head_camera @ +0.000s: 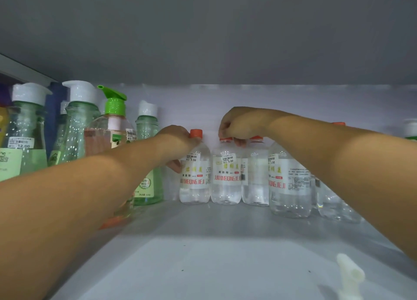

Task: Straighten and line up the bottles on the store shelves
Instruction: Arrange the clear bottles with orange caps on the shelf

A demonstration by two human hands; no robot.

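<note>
Several clear bottles with orange caps and white labels stand upright in a row at the back of the white shelf (203,243). My left hand (178,141) grips the leftmost clear bottle (195,178) around its neck and shoulder, thumb showing lower on its left side. My right hand (239,126) reaches over the second clear bottle (225,178) and pinches its orange cap from above. A third clear bottle (256,178) stands just right of it, and a fourth one (288,187) is closer to me, partly behind my right forearm.
Tall green pump bottles (27,141) and a clear pink bottle with a green pump (112,128) crowd the left side. A green bottle (147,164) stands beside the clear ones. A white nozzle (349,275) pokes up at the front right. The upper shelf hangs low overhead.
</note>
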